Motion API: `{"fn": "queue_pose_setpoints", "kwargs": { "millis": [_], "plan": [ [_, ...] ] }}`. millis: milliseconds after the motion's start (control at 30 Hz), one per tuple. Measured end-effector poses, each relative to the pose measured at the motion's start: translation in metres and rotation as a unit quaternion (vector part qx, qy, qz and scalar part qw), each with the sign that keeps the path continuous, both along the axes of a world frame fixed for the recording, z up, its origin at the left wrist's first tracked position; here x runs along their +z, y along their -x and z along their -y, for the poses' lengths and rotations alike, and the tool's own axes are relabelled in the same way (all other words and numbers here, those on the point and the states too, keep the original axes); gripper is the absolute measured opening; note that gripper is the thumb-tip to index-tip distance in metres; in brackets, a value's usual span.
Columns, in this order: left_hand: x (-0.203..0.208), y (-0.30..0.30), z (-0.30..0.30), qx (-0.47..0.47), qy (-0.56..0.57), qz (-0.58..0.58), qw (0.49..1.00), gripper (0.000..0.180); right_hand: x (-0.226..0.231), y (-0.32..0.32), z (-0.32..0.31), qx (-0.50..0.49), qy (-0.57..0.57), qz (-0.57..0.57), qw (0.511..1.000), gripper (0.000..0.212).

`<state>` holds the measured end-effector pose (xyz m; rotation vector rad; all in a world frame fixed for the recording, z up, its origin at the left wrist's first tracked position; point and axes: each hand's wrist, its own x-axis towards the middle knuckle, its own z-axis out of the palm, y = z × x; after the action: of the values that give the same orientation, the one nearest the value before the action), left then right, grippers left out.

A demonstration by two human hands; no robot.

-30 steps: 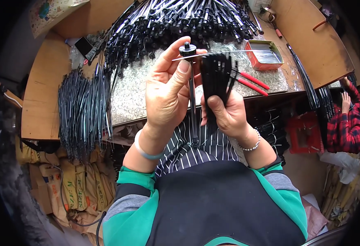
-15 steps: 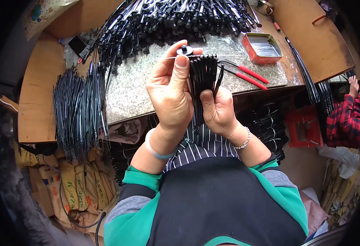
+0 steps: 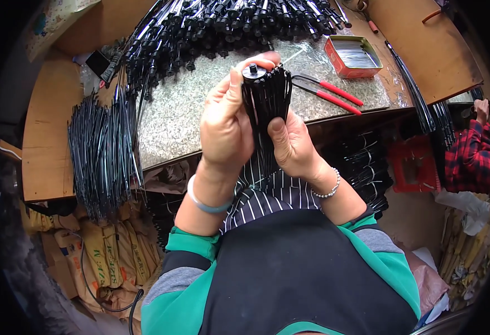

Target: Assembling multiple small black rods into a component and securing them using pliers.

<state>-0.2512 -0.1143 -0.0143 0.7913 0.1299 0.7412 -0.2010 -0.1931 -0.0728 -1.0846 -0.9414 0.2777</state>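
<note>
Head — left grip [image 3: 225,123] on black cap [image 3: 254,73] — right grip [image 3: 294,146] around strips [image 3: 274,103].

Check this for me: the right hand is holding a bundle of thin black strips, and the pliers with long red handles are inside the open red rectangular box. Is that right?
Not quite: the pliers with long red handles lie beside the open red rectangular box, on the speckled grey tabletop, as the head view shows. The right hand is holding a bundle of thin black strips.
</note>
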Motion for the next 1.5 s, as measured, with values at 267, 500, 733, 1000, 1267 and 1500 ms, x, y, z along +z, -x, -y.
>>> {"fn": "queue_pose_setpoints", "kwargs": {
  "millis": [267, 500, 733, 1000, 1267, 1500],
  "plan": [
    [-0.018, -0.003, 0.002, 0.115, -0.136, 0.016, 0.984, 0.034, -0.009, -0.002, -0.001, -0.147, 0.102, 0.159, 0.971, 0.031],
    [-0.021, 0.0, 0.002, 0.113, -0.141, -0.013, 0.984, 0.03, -0.008, -0.005, 0.008, -0.118, 0.061, 0.151, 0.98, 0.024],
    [-0.032, -0.004, 0.007, 0.172, -0.135, -0.01, 0.976, 0.03, -0.009, -0.01, -0.003, -0.12, 0.031, 0.142, 0.982, 0.024],
    [-0.028, 0.002, -0.02, -0.07, -0.09, 0.006, 0.993, 0.032, -0.016, -0.012, 0.001, -0.113, 0.107, 0.156, 0.975, 0.021],
    [-0.024, 0.005, -0.002, 0.08, -0.189, -0.001, 0.979, 0.032, -0.002, -0.005, 0.007, -0.193, 0.032, 0.19, 0.962, 0.028],
    [-0.032, 0.002, 0.001, 0.131, -0.177, 0.02, 0.975, 0.031, 0.014, -0.002, 0.012, -0.23, 0.021, 0.261, 0.937, 0.017]
  ]
}}
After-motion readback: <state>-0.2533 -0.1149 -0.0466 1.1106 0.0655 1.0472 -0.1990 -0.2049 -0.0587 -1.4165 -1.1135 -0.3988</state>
